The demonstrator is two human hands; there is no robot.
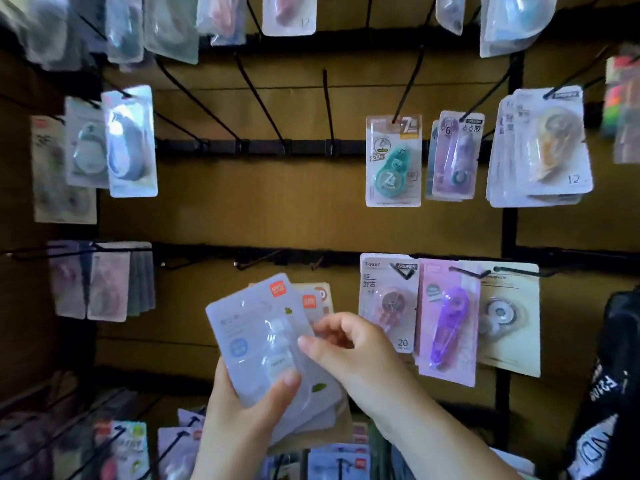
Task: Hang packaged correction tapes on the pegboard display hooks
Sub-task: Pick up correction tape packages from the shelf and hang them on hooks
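Our left hand (239,410) grips a fanned stack of packaged correction tapes (249,327) low before the pegboard (277,209), thumb across the top blister. Our right hand (356,351) pinches the stack's right edge. We cannot tell how many packs lie behind. Upper rows are blurred and cut off. Bare hooks (260,98) jut out above the stack; a purple pack (446,317) hangs just right.

The left grip (239,403) and right grip (353,351) were bare and slender-fingered, with short rounded nails. Both forearms (446,427), in the lower middle of the frame, were bare to the wrists.
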